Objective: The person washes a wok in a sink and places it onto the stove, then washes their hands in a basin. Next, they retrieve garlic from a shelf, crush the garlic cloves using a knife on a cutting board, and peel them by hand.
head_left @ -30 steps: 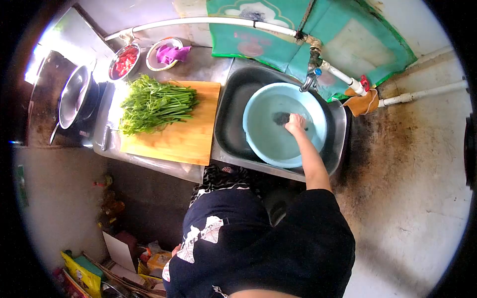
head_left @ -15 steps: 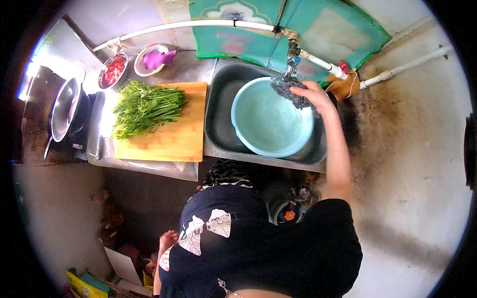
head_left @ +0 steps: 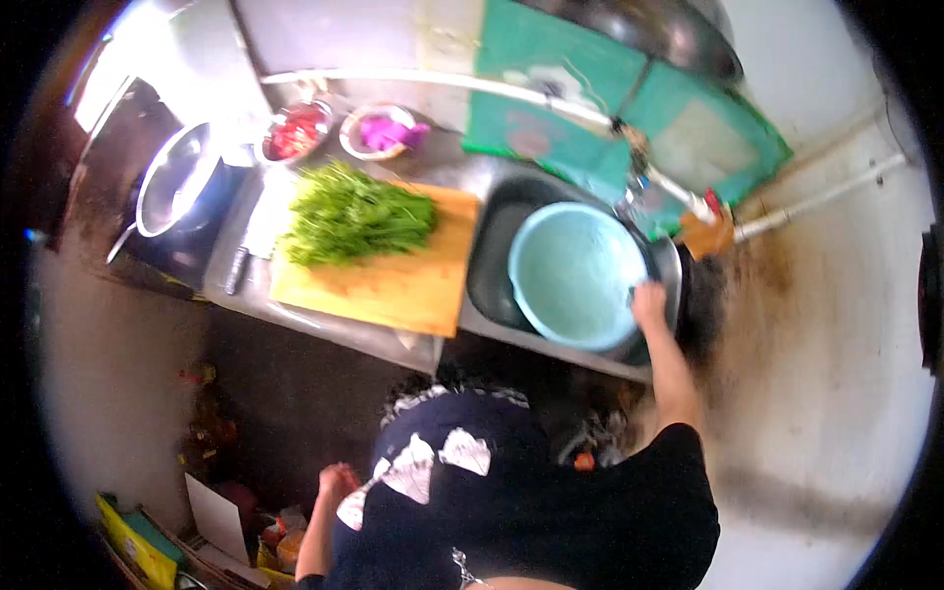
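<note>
My right hand [head_left: 648,304] is closed at the right rim of a light blue basin [head_left: 551,320]. A small dark bit of the grey cloth [head_left: 631,294] shows at its fingertips; the rest is hidden or blurred. Pale water appears to lie in the basin, which sits inside a metal sink [head_left: 489,280]. The tap [head_left: 630,200] is just behind the basin. My left hand [head_left: 339,480] hangs low beside my dark shirt, away from the counter, with its fingers curled and nothing visible in them.
Left of the sink, leafy green stalks [head_left: 359,211] lie on a wooden cutting board [head_left: 418,295], beside a knife [head_left: 238,267]. Behind stand a bowl of red pieces [head_left: 297,133] and a bowl with something purple [head_left: 386,133]. A pan [head_left: 177,182] sits at far left.
My right hand has come down from the tap to the basin's right rim, and the grey cloth is now mostly out of sight. The camera view has shifted and tilted. My left hand stays low.
</note>
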`<state>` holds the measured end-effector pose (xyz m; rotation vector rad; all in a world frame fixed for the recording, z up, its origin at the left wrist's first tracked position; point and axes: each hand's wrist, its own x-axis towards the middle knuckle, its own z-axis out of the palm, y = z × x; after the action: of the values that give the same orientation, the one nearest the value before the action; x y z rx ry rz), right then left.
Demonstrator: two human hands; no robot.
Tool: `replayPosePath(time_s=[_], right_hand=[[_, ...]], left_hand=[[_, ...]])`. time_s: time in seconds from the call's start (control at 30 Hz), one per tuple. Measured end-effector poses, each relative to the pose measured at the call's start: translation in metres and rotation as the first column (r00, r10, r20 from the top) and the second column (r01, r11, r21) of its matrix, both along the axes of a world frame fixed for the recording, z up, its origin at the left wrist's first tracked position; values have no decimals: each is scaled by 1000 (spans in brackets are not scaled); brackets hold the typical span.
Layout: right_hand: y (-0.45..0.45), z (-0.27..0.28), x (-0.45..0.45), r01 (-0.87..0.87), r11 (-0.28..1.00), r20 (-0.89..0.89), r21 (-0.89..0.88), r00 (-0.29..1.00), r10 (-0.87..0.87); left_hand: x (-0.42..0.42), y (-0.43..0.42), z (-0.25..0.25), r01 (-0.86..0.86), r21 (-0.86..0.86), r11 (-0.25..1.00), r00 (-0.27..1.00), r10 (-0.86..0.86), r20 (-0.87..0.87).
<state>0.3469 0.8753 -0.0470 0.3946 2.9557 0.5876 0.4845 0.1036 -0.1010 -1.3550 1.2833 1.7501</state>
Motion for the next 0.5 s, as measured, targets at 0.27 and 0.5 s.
replayPosePath(time_s=[0.27, 0.5], right_hand=[[-113, 49, -78, 39, 638, -205, -769, 930, -304], [-251, 107, -261, -607, 510, -667, -609, 740, 86]], left_hand=[[149, -47, -157, -70, -63, 996, 987, 78, 137], [162, -5, -123, -272, -36, 962, 960, 274, 58]])
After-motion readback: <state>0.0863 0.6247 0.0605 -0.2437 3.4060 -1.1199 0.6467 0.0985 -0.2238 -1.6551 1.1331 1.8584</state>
